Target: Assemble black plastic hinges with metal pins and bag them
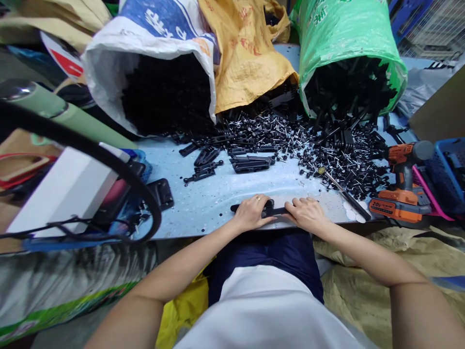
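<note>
At the lower middle of the frame, a long black plastic strip (279, 211) lay across the near edge of the pale blue tabletop (218, 194), just in front of the person's lap. The left hand (250, 213) was closed over its left end, fingers curled on top and thumb along the near side. The right hand (308, 213) rested palm down on the right end with fingers loosely extended, pressing rather than clasping. With one hand at each end, the strip looked pinned flat and steady against the surface.

Three sacks lay tipped on their sides along the top of the frame, mouths facing the person: a white sack (145, 43) at upper left, a yellow sack (247, 53) in the middle and a green sack (345, 34) at upper right. That probably let their black parts spill within arm's reach. A heap of small black pieces with metal pins (327, 150) spread across the middle right. A few longer flat black pieces (250, 163) lay apart in the centre, seemingly set out singly for easy picking.

A screwdriver (343, 191) lay just right of the right hand. An orange cordless drill (401, 189) stood beyond it at the right edge, both close on that hand's side.
</note>
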`<action>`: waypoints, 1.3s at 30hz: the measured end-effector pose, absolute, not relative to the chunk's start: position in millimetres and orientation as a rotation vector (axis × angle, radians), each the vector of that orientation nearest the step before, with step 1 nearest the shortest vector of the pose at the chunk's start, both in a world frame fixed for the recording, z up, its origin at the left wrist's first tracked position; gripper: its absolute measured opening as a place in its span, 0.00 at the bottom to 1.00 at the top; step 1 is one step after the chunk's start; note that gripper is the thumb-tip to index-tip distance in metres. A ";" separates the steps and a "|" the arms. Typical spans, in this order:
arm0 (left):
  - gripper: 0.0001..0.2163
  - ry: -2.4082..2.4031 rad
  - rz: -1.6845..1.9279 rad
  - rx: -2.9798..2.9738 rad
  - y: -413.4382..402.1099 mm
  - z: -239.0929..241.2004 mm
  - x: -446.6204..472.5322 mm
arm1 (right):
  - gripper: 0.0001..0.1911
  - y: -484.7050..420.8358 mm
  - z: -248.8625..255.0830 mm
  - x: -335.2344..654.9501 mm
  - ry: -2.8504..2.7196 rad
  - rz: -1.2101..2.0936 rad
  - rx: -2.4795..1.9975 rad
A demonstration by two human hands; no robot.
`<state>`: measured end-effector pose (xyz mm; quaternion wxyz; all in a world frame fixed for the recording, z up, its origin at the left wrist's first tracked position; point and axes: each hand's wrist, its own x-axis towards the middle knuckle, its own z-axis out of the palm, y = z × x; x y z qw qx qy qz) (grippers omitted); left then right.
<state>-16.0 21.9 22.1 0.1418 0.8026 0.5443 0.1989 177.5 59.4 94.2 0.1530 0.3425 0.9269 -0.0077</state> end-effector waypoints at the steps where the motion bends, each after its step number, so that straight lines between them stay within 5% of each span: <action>1: 0.20 1.583 0.597 2.323 21.9 20.4 -16.0 | 0.20 59.8 95.2 176.2 2.660 -0.014 0.986; 13: 0.21 1.386 0.385 2.409 52.9 40.6 20.5 | 0.21 67.0 65.2 222.1 2.729 -0.045 1.110; 23: 0.08 1.652 0.411 2.156 153.5 50.7 90.8 | 0.16 114.0 51.8 233.5 2.767 0.058 1.623; 30: 0.05 1.715 0.757 1.881 110.3 53.8 22.4 | 0.15 185.3 69.1 185.2 2.426 0.163 1.768; 39: 0.16 1.270 1.006 0.757 38.2 44.9 -41.3 | 0.14 194.2 70.5 187.6 2.544 0.075 1.900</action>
